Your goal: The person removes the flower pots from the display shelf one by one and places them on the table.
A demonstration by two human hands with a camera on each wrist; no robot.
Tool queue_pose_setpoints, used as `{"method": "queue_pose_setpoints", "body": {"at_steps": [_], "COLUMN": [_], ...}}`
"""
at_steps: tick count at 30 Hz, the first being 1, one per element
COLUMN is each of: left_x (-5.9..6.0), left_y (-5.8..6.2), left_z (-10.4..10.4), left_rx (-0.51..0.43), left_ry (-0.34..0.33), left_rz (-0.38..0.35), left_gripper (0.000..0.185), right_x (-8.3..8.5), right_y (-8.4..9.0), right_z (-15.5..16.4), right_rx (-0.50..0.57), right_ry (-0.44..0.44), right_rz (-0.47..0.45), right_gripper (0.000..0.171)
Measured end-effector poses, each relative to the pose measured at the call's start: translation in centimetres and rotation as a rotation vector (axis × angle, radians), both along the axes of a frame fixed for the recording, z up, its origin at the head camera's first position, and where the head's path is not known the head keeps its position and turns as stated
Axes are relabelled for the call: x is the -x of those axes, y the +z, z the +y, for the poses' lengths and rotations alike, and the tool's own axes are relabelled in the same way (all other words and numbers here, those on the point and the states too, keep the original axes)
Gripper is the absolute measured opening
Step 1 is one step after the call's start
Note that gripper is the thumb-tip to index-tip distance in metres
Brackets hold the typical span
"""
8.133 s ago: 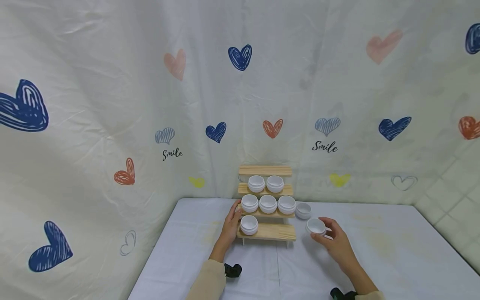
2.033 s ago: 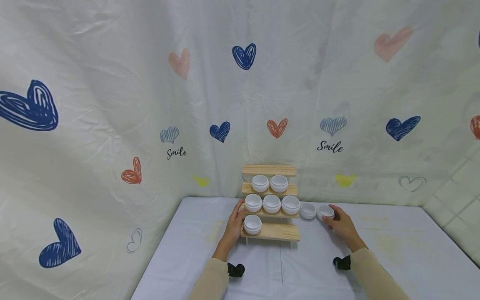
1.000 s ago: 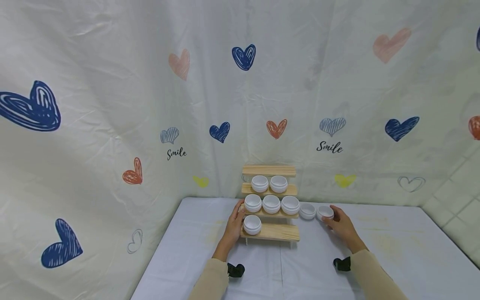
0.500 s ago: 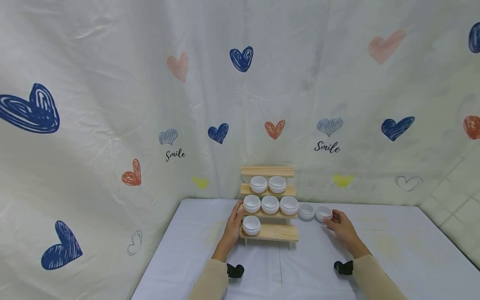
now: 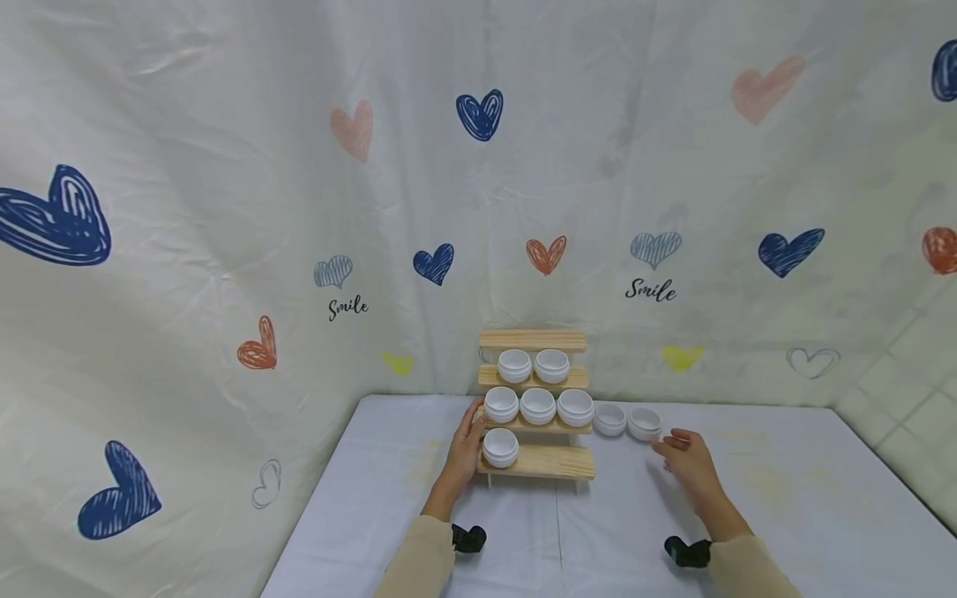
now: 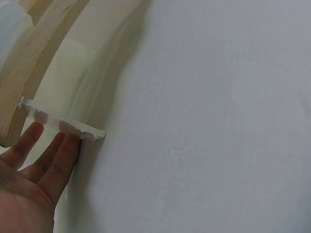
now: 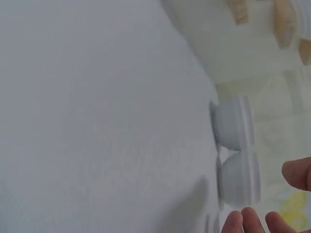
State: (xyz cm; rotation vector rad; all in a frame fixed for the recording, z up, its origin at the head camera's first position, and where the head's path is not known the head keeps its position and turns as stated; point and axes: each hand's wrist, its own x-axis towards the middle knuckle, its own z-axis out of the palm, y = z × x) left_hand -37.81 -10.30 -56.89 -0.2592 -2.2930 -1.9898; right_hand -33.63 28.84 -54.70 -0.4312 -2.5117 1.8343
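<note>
A stepped wooden rack (image 5: 546,461) stands against the back curtain in the head view. White bowls sit on its tiers: one bowl (image 5: 500,447) on the lowest, three above, two higher up. My left hand (image 5: 463,453) holds the rack's left end. Its fingers (image 6: 60,165) lie against the pale side panel under a plank (image 6: 24,87); the thumb is hidden in the left wrist view. Right of the rack, two bowls stand side by side on the table, an inner bowl (image 5: 609,419) and an outer bowl (image 5: 644,423). My right hand (image 5: 691,465), fingers loosely bent, is just off the outer one.
The rack's top plank (image 5: 532,339) carries no bowl. A white cloth covers the table (image 5: 785,490). The heart-printed curtain (image 5: 419,183) rises right behind the rack and bowls.
Earlier my right hand held a bowl in front of the rack's right side. That bowl now stands at the outer spot, released, and the hand has drawn back. My left hand stays on the rack.
</note>
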Motion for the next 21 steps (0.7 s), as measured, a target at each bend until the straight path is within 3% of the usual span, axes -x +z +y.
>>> {"method": "queue_pose_setpoints", "body": {"at_steps": [6, 12, 16, 21], "left_x": [0.2, 0.1, 0.2, -1.1], "left_y": [-0.1, 0.0, 0.0, 2.1], "left_z": [0.0, 0.0, 0.0, -0.3], "left_rx": [-0.005, -0.004, -0.012, -0.033], "left_ry": [0.001, -0.004, -0.019, -0.060], "left_rz": [-0.003, -0.011, -0.011, -0.033], "left_gripper": [0.047, 0.050, 0.049, 0.048], "right_x": [-2.2, -4.0, -4.9, -5.4], "right_y": [1.9, 3.6, 4.0, 4.2], "right_z": [-2.4, -5.9, -7.9, -10.0], "right_rx": [-0.015, -0.036, -0.037, -0.026], "right_ry": [-0.019, 0.111, 0.227, 0.342], "right_rz": [0.073, 0.093, 0.177, 0.283], "right_gripper": [0.060, 0.046, 0.037, 0.032]}}
